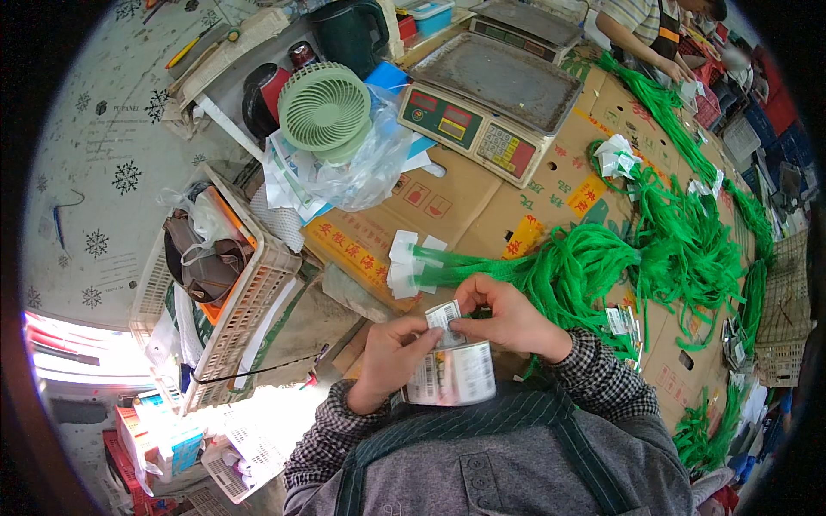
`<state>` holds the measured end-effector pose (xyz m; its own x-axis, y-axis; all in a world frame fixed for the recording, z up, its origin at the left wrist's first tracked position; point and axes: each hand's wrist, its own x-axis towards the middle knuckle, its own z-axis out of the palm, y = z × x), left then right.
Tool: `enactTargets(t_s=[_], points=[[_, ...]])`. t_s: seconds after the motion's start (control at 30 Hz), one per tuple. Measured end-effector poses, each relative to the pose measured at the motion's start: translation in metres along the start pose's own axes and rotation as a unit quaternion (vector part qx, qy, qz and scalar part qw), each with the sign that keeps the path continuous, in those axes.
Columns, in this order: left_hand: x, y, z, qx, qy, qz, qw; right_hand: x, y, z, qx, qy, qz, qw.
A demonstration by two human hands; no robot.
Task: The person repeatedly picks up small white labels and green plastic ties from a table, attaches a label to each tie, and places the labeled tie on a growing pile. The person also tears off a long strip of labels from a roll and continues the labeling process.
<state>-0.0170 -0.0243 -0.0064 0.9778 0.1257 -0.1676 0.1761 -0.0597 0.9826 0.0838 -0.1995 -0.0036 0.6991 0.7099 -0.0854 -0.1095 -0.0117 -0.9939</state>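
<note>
My left hand (391,354) is closed in a pinch on the left side of a small white printed label (442,316), close to my chest. From the right, my right hand (503,318) pinches the same label at its edge. Just below hangs a wider folded piece of printed labels (454,377); whether it joins the small one is hidden by my fingers. Past my hands lies a bundle of green mesh net bags (568,267), with white tags (411,264) fanned out at its left end.
Cardboard (460,202) covers the table. A scale (495,95), a green fan (324,107) and a dark kettle (348,34) stand at the back. More green nets (688,249) lie right. A plastic crate (237,327) is at left. Another person (645,39) works far right.
</note>
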Motion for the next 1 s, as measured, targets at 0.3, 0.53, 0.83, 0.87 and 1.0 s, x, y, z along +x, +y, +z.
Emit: enactTargets(t_s=[0.3,0.53,0.83,0.87,1.0], points=[[0.0,-0.016,0.001,0.089,-0.099,-0.058,0.989,-0.002,0.013,0.003,0.056,0.014,0.036,0.998],[-0.02,0.009,-0.041,0.081,-0.219,0.063,0.97,-0.042,-0.023,-0.106,-0.336,-0.237,0.162,0.897],[-0.016,0.007,-0.019,0.116,-0.043,0.079,0.989,-0.014,-0.005,0.011,-0.053,-0.085,0.019,0.995],[-0.02,0.014,-0.008,0.033,0.009,0.089,0.995,-0.01,0.0,0.017,-0.023,-0.106,0.034,0.994],[-0.029,-0.005,-0.022,0.099,-0.001,0.016,0.995,-0.005,-0.003,0.03,-0.096,-0.146,0.043,0.984]])
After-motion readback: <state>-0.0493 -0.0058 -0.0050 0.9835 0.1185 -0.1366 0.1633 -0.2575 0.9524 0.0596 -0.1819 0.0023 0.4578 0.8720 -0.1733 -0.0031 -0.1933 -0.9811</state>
